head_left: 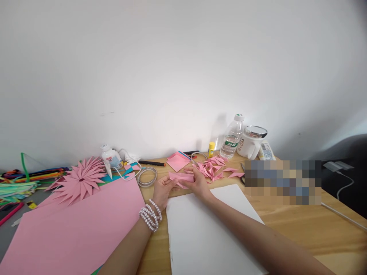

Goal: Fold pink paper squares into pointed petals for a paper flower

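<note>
Between my two hands is a folded piece of pink paper (181, 177), held just above the far edge of a white board (209, 233). My left hand (163, 189) pinches its left end, with a beaded bracelet (151, 215) around the wrist. On its right end, the fingers of my right hand (197, 184) are closed. Just beyond my right hand lies a heap of folded pink paper pieces (210, 168). A stack of pink paper squares (178, 160) rests behind the held piece.
Large pink sheets (77, 233) cover the left, with a spiky pink paper flower (81, 179) at their far end. A tape roll (147, 177), marker (153, 163), glue stick (211, 149), water bottle (232, 137) and white mug (252, 143) line the back. Pipe cleaners (20, 191) lie far left.
</note>
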Available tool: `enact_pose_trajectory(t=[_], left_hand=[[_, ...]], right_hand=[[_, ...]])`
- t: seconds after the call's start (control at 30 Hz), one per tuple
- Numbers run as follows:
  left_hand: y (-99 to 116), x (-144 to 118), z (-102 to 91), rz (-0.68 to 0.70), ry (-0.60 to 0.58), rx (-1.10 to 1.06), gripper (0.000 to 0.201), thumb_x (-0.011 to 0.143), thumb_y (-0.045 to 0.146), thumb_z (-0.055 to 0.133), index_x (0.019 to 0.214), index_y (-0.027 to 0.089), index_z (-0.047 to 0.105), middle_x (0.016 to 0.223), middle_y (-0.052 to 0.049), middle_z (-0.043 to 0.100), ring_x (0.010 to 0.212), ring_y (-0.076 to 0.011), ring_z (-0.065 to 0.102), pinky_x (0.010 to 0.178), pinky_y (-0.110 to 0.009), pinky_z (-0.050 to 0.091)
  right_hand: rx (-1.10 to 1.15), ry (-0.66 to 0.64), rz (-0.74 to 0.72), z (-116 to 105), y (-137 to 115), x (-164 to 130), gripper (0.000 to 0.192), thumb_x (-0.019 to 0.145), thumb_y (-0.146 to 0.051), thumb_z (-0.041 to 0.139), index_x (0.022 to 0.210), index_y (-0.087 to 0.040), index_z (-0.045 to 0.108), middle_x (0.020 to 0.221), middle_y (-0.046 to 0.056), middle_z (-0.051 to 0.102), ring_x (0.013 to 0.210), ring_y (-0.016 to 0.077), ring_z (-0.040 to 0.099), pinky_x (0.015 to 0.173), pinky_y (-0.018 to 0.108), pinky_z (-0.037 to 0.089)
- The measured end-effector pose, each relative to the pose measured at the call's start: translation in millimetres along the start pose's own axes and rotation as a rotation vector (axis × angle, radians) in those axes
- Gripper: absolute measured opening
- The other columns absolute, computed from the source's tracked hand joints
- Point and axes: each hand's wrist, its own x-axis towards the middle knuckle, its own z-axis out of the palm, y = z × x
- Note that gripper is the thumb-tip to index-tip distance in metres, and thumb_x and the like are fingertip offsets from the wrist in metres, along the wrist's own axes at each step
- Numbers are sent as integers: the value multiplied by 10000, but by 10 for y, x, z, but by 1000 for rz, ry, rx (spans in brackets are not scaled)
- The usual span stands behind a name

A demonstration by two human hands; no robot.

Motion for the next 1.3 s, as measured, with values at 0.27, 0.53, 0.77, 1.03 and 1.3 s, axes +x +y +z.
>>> enact_pose_trajectory(t=[0.27, 0.53, 0.77, 1.03, 1.3], left_hand=[[-12, -2, 3, -1, 9, 6, 245, 580, 279, 703, 743, 105, 650, 703, -63, 674, 587, -134, 600, 550, -241, 492], [-10, 7, 0, 46, 98, 24, 202, 541, 249, 723, 681, 115, 666, 666, -44, 661, 565, -124, 584, 539, -232, 484], [19, 12, -2, 18, 130, -25, 169, 488, 199, 749, 610, 114, 669, 611, -24, 643, 551, -99, 556, 547, -211, 461], [34, 6, -18, 4, 98, -17, 182, 496, 226, 750, 601, 113, 652, 559, -8, 624, 482, -82, 538, 510, -207, 443], [19, 1, -54, -60, -59, 104, 227, 587, 272, 702, 729, 105, 642, 646, -45, 657, 561, -121, 594, 589, -253, 486]], right_hand=[[19, -1, 59, 2, -60, -22, 402, 557, -312, 672, 892, -176, 497, 734, 16, 580, 588, 152, 542, 503, 257, 421], [26, -15, 120, -17, 17, 0, 434, 528, -331, 699, 890, -176, 514, 682, 1, 587, 545, 142, 540, 480, 241, 390], [1, -20, 89, -21, 19, 10, 421, 531, -323, 698, 885, -182, 519, 710, -2, 575, 573, 134, 523, 490, 231, 382], [118, -64, 135, -9, -55, -7, 402, 506, -327, 708, 828, -175, 521, 674, -13, 574, 554, 129, 515, 506, 237, 378], [73, -11, 145, -24, -34, 2, 443, 483, -360, 720, 834, -180, 519, 644, -20, 549, 568, 133, 510, 503, 228, 360]])
